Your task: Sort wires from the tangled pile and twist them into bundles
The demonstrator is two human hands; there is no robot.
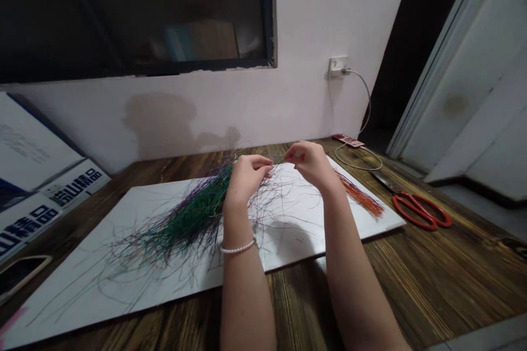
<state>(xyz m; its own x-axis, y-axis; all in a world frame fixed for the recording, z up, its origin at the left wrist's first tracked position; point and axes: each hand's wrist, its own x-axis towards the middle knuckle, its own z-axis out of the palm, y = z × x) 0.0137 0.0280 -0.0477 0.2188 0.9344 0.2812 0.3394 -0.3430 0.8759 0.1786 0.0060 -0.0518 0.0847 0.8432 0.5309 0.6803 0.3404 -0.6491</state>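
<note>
My left hand (246,178), with a beaded bracelet (239,248) at its wrist, is closed in a pinch over the white board. Thin wires trail from its fingertips, and one fine dark wire seems to cross the gap to my right hand. My right hand (309,163) pinches too, slightly apart from the left; what lies between its fingers is too small to make out. A large tangled heap of thin wires (197,208), green, purple and dark, spreads beside and behind my left hand. Right of my right forearm lies a neater bundle of orange-red wires (364,196).
Under the wires, the white board (119,214) lies on a wooden table (411,274). Red-handled scissors (422,210) rest at the right. Behind them are a cable (366,167) and a wall socket (338,67). A phone (22,274) and printed boxes (41,186) are at the left.
</note>
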